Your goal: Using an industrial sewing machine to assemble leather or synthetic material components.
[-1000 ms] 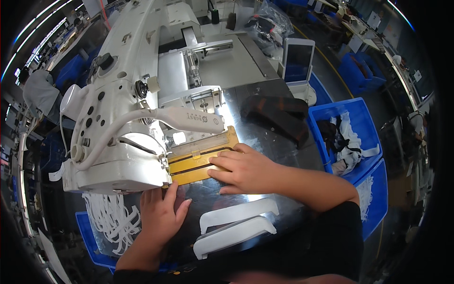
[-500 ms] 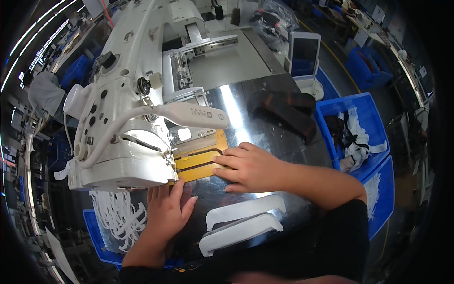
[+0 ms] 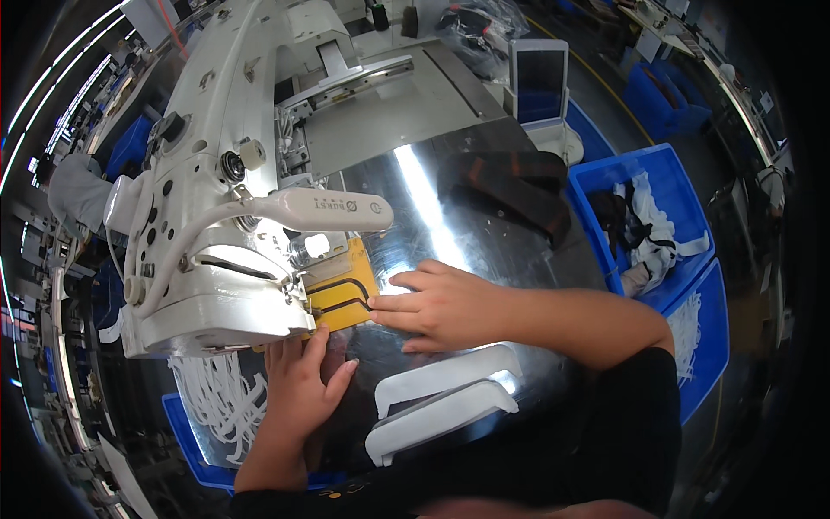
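Left of the hands: the white sewing machine (image 3: 216, 216) overhangs the yellow template (image 3: 346, 290), so there is little room above that piece.
Left hand (image 3: 298, 389): it lies flat just under the machine's front edge, hemmed by the machine above it.
Right hand (image 3: 441, 303): it rests flat at the template's right edge, with bare shiny metal table (image 3: 432, 199) open beyond it.
Near edge: two white curved guards (image 3: 441, 402) stand between the hands and the body.
Far right: black straps (image 3: 510, 190) lie on the table; a blue bin (image 3: 605, 186) walls the table's side.
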Available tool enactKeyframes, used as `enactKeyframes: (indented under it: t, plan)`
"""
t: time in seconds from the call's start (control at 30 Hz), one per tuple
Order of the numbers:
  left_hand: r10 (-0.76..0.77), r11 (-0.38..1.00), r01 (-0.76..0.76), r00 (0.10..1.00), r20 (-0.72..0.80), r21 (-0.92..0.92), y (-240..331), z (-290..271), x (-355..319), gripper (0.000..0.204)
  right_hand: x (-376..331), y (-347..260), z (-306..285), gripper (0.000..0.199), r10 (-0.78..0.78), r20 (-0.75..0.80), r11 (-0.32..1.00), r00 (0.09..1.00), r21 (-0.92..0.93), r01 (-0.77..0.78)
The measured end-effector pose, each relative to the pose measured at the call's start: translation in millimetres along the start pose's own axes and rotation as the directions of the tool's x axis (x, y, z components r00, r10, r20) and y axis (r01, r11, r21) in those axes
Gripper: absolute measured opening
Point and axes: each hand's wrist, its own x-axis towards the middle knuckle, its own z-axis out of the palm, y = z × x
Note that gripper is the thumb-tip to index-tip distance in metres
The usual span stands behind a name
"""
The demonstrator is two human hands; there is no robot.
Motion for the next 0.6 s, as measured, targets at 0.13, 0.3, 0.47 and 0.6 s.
enactKeyframes:
  t: [0.13, 0.3, 0.47, 0.6]
  plan:
    - [0.002, 1.000, -0.002, 1.000, 0.022, 0.009, 1.3, -3.2, -0.3, 0.071, -0.6, 0.6, 4.0, 0.055, -0.051, -0.084, 0.998, 0.995, -0.030, 0.049]
    - [-0.046, 0.999, 0.046, 0.998, 0.052, -0.003, 0.5, -3.9, -1.2, 0.074, -0.3, 0.4, 4.9, 0.056, -0.031, -0.022, 0.998, 0.999, -0.049, 0.030]
    - [-0.056, 0.997, 0.053, 0.997, 0.061, 0.047, 1.9, -4.2, -0.5, 0.076, -0.4, 1.6, 5.3, 0.056, -0.009, 0.017, 0.999, 1.000, -0.038, 0.010]
    - [-0.062, 0.994, 0.057, 0.997, 0.055, 0.089, -1.3, -3.3, -2.1, 0.079, -0.2, 2.5, 7.2, 0.056, -0.019, 0.006, 1.000, 1.000, -0.020, 0.019]
